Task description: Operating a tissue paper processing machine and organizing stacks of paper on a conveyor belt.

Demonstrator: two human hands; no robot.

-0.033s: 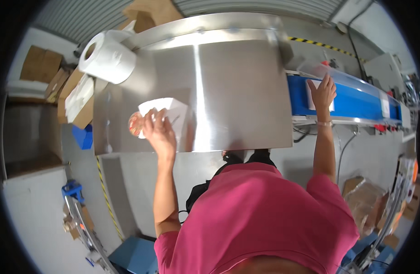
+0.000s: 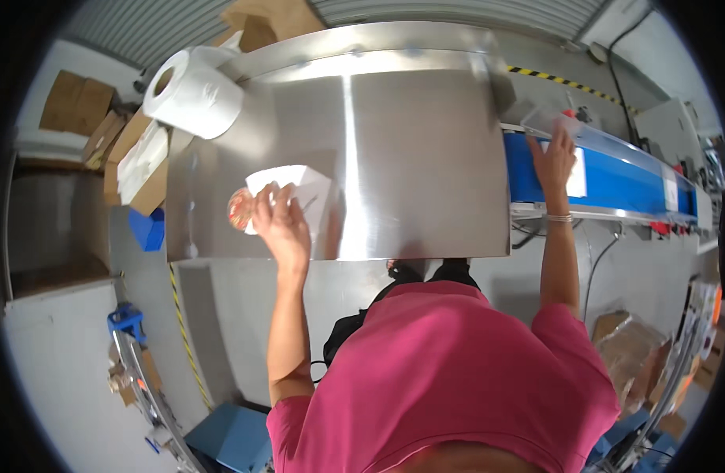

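My left hand [image 2: 282, 226] rests with bent, parted fingers on a white paper-like stack [image 2: 311, 189] on the steel table. Beside those fingertips, to the left, lies a round red-and-white patterned thing [image 2: 239, 209], partly covered; its kind is unclear. Over the blue conveyor belt [image 2: 622, 180] my right hand [image 2: 553, 167] reaches out, fingers extended and slightly blurred. Just right of it a flat white packet [image 2: 576, 175] lies on the belt, partly behind the hand. Whether the hand touches the packet I cannot tell. Farther right along the belt is another white piece [image 2: 671, 189].
The steel table [image 2: 425, 158] has a raised back edge. A large white paper roll [image 2: 193, 94] stands at its far left corner. Left of the table are an open cardboard box [image 2: 146, 169] and a blue bin [image 2: 148, 229]. A clear guard [image 2: 607, 143] runs along the conveyor's far side.
My right hand has shifted slightly left relative to the white packet, uncovering more of its right side. My left hand stays on the white stack. The whole view has shifted slightly.
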